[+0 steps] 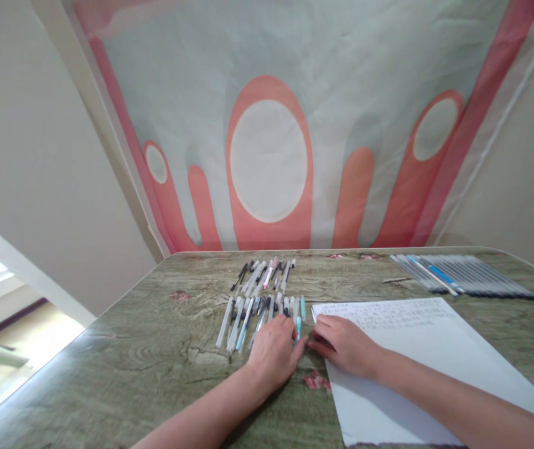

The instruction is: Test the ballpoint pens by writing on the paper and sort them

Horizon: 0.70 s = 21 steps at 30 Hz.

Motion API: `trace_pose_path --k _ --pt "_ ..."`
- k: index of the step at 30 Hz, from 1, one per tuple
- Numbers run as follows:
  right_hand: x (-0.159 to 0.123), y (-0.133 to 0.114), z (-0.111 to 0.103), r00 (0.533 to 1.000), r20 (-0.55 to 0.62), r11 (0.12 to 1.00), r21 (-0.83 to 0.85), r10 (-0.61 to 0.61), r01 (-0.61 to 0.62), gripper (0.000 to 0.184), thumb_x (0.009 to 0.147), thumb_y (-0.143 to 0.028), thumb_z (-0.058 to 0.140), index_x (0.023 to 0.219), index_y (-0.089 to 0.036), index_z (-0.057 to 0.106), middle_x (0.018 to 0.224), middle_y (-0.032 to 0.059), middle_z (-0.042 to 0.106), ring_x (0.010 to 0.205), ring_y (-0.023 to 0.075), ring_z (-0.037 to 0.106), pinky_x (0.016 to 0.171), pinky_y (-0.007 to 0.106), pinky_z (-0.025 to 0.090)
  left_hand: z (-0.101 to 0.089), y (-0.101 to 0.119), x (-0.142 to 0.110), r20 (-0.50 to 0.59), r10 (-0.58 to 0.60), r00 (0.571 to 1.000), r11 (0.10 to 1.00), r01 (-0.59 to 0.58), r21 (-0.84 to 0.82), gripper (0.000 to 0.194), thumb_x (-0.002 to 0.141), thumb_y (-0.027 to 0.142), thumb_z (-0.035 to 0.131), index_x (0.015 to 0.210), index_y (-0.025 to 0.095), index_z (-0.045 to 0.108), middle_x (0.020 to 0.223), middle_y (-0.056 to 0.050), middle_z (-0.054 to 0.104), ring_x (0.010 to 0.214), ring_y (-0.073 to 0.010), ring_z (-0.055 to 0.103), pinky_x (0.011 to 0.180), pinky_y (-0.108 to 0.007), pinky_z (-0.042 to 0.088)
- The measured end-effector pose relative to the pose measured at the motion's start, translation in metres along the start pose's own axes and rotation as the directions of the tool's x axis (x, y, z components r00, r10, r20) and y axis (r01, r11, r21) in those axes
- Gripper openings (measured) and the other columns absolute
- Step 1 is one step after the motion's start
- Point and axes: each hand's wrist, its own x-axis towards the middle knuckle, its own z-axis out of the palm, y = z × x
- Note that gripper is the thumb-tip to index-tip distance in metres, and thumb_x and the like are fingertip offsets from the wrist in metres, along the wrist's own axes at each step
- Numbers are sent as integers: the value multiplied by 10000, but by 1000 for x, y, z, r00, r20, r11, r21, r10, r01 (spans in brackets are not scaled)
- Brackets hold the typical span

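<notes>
My left hand (273, 352) lies on the table with its fingers over the near ends of a row of pens (248, 318), touching a teal-capped pen (298, 325) at its right end. Its fingers are curled down on the pens; what they grip I cannot make out. My right hand (344, 343) rests flat on the near left corner of a white sheet of paper (416, 355) with handwriting along its far edge, fingers stretched toward the pens. A second group of pens (267, 274) lies further back.
A tidy row of grey and blue pens (458, 282) lies at the far right of the green wood-grain table (154, 337). A cloth with red and white oval shapes (269, 162) hangs behind the table. The floor shows at the left edge.
</notes>
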Motion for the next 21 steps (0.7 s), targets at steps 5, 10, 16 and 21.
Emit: trace_pose_path --k 5,10,16,21 --pt "-1 1 0 982 2 980 63 191 -191 174 854 -308 416 759 -187 497 743 22 566 680 148 515 606 250 348 -4 5 -3 56 -41 998 998 38 44 278 810 432 434 793 179 545 825 -72 561 751 -194 532 658 -282 381" --pt "-1 5 -1 926 15 925 33 378 -378 85 823 -264 427 850 -195 469 781 26 588 686 162 543 599 256 337 -6 9 -5 111 -54 992 997 47 60 294 801 438 433 775 175 563 792 -81 582 734 -216 554 647 -296 389" --pt "-2 14 -7 893 34 893 21 449 -450 152 802 -223 428 942 -173 462 905 82 583 798 196 561 676 281 357 -6 11 -6 114 -59 992 998 55 38 277 800 410 429 736 175 560 741 -65 581 680 -201 551 599 -278 370" --pt "-7 23 -3 896 58 896 41 440 -443 162 796 -151 394 935 -161 477 884 82 588 817 190 547 703 278 355 -6 12 -3 76 -2 997 988 14 -152 234 801 380 446 747 184 562 729 -32 582 632 -151 526 564 -243 343"
